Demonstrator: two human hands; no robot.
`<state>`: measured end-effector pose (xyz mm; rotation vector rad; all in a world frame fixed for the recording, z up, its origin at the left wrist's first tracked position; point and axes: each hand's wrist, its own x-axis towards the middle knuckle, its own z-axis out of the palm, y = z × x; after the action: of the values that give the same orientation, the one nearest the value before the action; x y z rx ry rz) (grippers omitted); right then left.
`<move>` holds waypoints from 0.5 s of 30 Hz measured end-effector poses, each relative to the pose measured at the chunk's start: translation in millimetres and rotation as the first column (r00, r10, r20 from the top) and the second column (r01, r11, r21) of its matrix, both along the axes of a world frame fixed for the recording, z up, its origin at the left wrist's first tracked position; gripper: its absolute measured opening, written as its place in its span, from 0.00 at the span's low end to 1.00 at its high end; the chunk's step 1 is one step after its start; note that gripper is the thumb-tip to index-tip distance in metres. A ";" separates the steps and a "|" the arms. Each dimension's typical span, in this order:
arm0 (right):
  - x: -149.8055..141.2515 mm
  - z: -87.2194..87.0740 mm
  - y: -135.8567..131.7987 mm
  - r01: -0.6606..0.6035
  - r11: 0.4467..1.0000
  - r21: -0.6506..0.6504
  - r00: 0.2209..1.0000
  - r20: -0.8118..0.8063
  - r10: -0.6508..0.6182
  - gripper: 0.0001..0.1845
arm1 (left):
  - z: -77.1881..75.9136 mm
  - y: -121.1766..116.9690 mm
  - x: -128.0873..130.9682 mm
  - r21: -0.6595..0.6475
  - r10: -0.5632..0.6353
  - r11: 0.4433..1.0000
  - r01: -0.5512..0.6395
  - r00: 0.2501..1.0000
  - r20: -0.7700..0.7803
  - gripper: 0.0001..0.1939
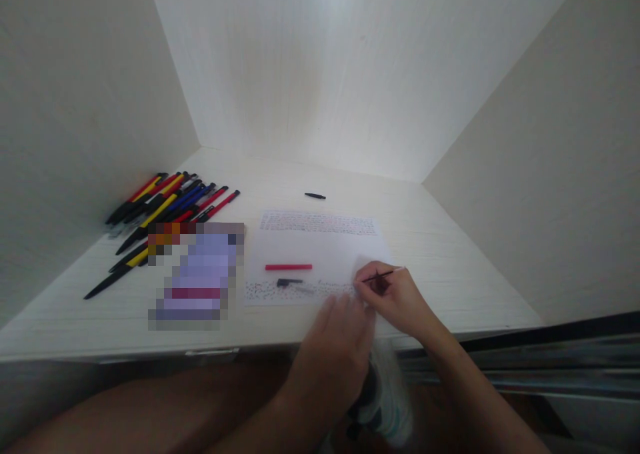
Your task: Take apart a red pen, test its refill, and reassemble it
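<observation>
My right hand (387,294) pinches a thin pen refill (380,276), dark with a pale end, and rests on the lower right of a white sheet of paper (320,249). The refill's tip is hidden by the fingers. My left hand (340,337) lies flat with fingers stretched out over the sheet's lower edge, close beside the right hand. Small marks run in bands across the top and bottom of the sheet. On it lie a red pen barrel (289,267) and a black clip piece (289,282). A black pointed pen piece (315,196) sits beyond the paper.
A heap of pens (167,204) in red, yellow, blue and black lies at the left. A blurred-out phone-like object (203,274) is between them and the paper. White panels (310,74) enclose the white tabletop (440,261) at the back and sides. Its front edge runs below my hands.
</observation>
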<state>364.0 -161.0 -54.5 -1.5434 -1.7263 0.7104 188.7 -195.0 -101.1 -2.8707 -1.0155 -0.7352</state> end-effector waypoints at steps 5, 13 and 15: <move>1.3 -1.4 0.2 -0.007 1.000 0.002 1.000 0.016 0.007 0.04 | -4.0 0.1 1.8 -0.005 0.008 1.000 -0.007 0.999 0.049 0.25; 5.2 -1.6 -1.6 0.174 0.955 0.240 0.985 -0.036 -0.170 0.03 | 37.3 0.5 -3.8 -0.155 -0.064 0.985 0.074 0.996 0.067 0.22; 2.5 6.7 2.5 0.272 0.909 0.316 0.962 -0.091 -0.257 0.04 | 63.5 10.4 -11.9 -0.148 -0.097 0.983 0.104 0.994 0.059 0.15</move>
<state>366.5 -158.5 -47.8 -1.4741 -1.4727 0.3020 176.7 -184.6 -37.6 -3.0676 -0.9783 -0.7742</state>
